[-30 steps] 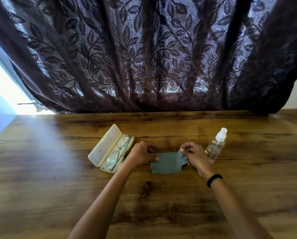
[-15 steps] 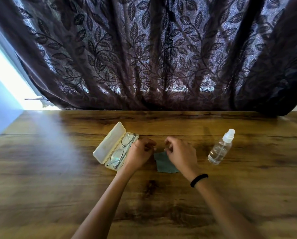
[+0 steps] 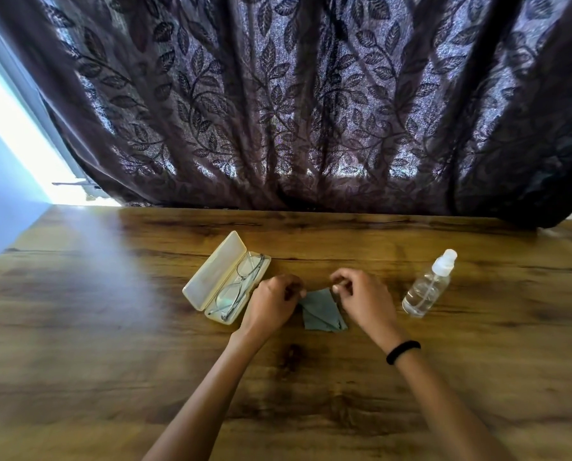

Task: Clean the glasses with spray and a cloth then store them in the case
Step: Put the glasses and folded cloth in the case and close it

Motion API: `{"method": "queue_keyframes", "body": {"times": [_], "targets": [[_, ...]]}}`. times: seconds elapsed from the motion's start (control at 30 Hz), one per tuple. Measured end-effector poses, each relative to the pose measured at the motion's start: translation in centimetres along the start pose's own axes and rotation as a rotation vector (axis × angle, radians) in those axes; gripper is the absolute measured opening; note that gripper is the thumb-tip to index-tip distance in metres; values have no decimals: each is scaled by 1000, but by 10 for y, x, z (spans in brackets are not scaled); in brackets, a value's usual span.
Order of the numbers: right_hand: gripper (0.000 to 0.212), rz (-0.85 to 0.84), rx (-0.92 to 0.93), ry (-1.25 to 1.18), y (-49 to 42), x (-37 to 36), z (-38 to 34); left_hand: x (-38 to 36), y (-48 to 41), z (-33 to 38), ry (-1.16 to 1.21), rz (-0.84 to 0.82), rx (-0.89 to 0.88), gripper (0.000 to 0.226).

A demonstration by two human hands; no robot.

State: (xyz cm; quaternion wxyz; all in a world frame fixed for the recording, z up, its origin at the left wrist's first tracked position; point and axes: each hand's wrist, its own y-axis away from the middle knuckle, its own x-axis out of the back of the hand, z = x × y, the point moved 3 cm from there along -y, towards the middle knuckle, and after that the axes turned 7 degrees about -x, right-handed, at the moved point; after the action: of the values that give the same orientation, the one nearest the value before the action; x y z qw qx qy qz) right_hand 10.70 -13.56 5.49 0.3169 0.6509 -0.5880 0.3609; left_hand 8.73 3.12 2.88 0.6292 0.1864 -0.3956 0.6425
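Note:
A small grey-green cloth (image 3: 323, 312) lies folded on the wooden table (image 3: 112, 327) between my hands. My left hand (image 3: 271, 304) pinches its upper left corner with curled fingers. My right hand (image 3: 364, 301) has its thumb and fingers curled at the cloth's top edge and seems to pinch it. The cream glasses case (image 3: 216, 272) lies open to the left of my left hand. The metal-framed glasses (image 3: 241, 284) rest folded inside its lower half. A clear spray bottle (image 3: 427, 287) with a white cap stands to the right of my right hand.
A dark leaf-patterned curtain (image 3: 311, 111) hangs along the table's far edge. Bright window light falls on the left part of the table. A black band sits on my right wrist (image 3: 403, 351).
My right hand has carried the cloth's right edge leftward over the rest, so the cloth is now folded narrower. My left hand stayed at the cloth's left corner.

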Motion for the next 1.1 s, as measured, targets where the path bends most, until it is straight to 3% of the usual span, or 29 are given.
{"method": "queue_keyframes", "body": {"times": [0.23,0.5,0.83,1.0,1.1], "targets": [[30,-98,-58,51,14,-6,16,-7,-6,-1,-82,-36,81,17],[32,-92,52,106,16,-28,12,-5,-8,-2,-122,-150,88,22],[6,-30,71,-1,18,-25,16,3,-24,17,-61,-96,41,26],[26,-60,11,-6,19,-26,20,-1,-47,31,65,-272,30,31],[27,-60,-7,-1,19,-28,22,-4,-52,31,49,-336,32,32]]}}
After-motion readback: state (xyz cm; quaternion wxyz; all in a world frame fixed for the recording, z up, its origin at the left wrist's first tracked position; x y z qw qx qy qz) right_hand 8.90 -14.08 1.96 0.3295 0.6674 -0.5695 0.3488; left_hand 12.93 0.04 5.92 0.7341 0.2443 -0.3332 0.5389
